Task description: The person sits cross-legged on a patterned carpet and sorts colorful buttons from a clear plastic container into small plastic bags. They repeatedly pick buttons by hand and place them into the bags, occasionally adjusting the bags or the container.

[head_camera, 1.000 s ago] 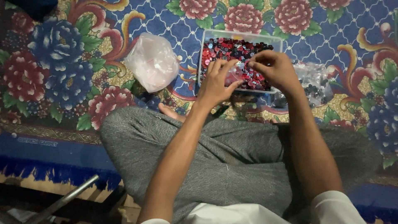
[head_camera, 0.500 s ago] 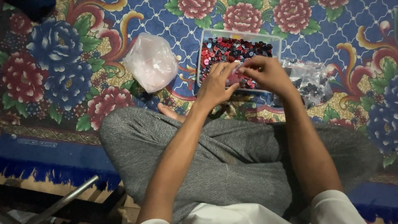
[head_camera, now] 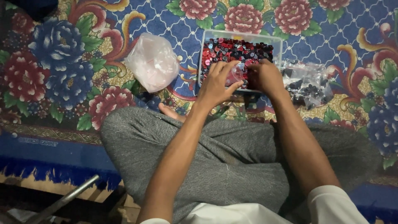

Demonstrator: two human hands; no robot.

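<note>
A clear plastic box (head_camera: 277, 40) full of several red, black and pink buttons (head_camera: 232, 49) stands on the carpet in front of my crossed legs. My left hand (head_camera: 217, 83) and my right hand (head_camera: 265, 76) meet over the box's near edge. Between them they pinch a small clear plastic bag (head_camera: 236, 74) with something reddish in it. Whether the bag's mouth is open is hidden by my fingers.
A knotted whitish plastic bag (head_camera: 153, 62) lies left of the box. A clear bag of dark buttons (head_camera: 309, 85) lies to the right. The flowered blue carpet (head_camera: 62, 62) ends at a fringe (head_camera: 49, 176) near a metal bar (head_camera: 62, 203). My grey trousers (head_camera: 232, 161) fill the foreground.
Both hands have slid a little toward me, from over the buttons to the box's near edge, still together on the small bag.
</note>
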